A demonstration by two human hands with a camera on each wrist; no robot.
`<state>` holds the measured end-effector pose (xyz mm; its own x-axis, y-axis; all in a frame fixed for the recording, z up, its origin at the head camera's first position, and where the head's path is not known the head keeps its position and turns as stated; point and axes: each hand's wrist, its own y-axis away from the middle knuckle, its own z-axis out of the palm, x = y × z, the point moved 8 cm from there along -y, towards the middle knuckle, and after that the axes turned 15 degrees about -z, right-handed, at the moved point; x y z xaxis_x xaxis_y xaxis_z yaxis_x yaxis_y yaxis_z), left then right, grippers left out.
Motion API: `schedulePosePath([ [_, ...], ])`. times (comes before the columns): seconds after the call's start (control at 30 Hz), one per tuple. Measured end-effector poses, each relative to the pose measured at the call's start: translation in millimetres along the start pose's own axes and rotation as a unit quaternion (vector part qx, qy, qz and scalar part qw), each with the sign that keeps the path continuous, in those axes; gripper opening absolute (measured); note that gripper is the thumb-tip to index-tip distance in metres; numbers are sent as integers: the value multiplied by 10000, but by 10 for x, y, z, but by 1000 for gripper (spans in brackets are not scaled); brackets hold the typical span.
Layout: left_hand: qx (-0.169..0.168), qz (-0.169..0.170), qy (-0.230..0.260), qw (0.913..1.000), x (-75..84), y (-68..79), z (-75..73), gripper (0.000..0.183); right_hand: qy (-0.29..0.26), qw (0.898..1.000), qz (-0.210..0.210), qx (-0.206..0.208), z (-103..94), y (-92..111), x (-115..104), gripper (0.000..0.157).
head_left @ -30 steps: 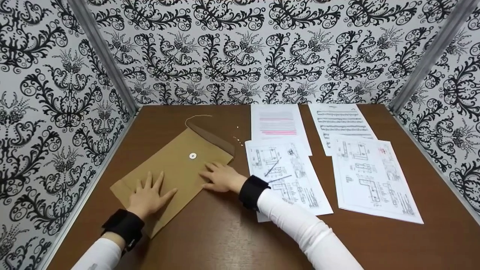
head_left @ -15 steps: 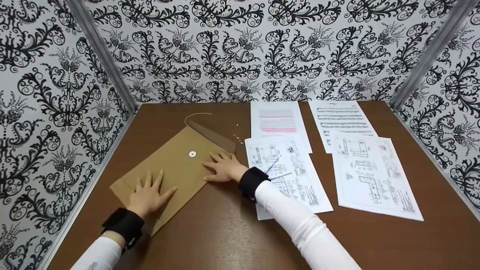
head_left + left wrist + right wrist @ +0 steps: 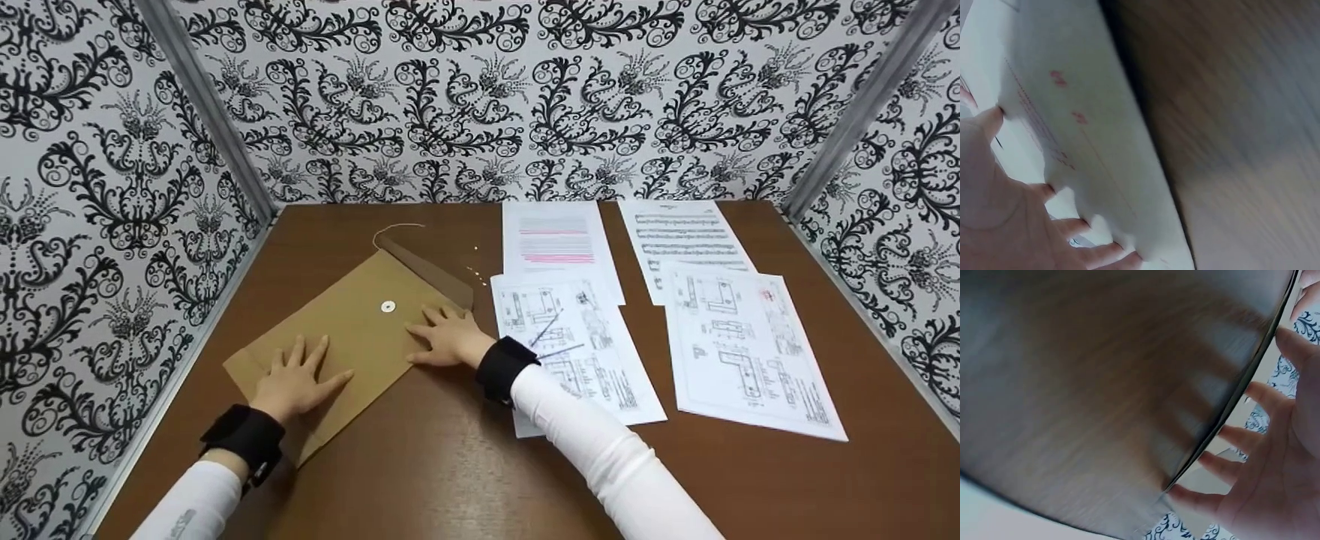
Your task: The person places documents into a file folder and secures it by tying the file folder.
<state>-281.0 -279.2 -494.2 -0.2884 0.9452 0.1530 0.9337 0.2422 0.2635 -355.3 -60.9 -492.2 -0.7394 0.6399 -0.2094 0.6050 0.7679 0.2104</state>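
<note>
A brown string-tie envelope lies slanted on the table, its white button facing up. At its far right end the flap is folded out, and a thin string trails beyond it. My left hand rests on the near left part with fingers spread. Near the flap, my right hand touches the right-hand edge, fingers also spread. In the left wrist view, the left fingertips press a pale surface with red print. The right wrist view shows the right fingertips along a dark-looking edge.
Right of the envelope, a technical drawing sheet overlaps a text page with pink highlighting. Farther right, another drawing overlaps sheet music. Tiny pale bits lie beside the flap. Patterned walls enclose the brown table.
My right hand has slid away from me along the envelope's edge toward the flap, then stayed there. The envelope's near left end has shifted slightly away from me with my left hand.
</note>
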Motion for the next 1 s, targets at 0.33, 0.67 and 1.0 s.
schedulePosePath([
  [0.33, -34, 244, -1, 9997, 20, -134, -71, 91, -54, 9998, 179, -20, 12, 113, -76, 67],
  [0.67, -247, 127, -1, 9996, 69, -299, -95, 96, 284, 9996, 82, -49, 31, 196, -151, 69],
  [1.0, -209, 12, 192, 9996, 74, -442, -130, 101, 533, 9983, -147, -175, 92, 311, -316, 72],
])
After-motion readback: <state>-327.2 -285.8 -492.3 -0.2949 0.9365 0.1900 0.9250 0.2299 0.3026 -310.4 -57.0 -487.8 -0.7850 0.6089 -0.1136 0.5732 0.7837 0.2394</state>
